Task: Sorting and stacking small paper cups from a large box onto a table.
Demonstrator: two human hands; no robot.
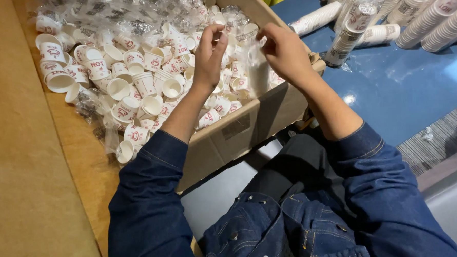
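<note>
Cardboard box [269,114], open-topped, brown: filled with loose small white paper cups [144,83] printed in red, lying at all angles, mixed with crumpled clear plastic wrappers [105,13]. Left hand [208,55] and right hand [285,51], raised over the box, fingers pinched on a clear plastic sleeve [253,58] stretched between them. Both arms in dark blue denim sleeves [149,199]. Blue floor [401,85], right of the box: stacked paper cups in plastic sleeves [429,14], lying in rows. Tan table [19,153], left of the box.
</note>
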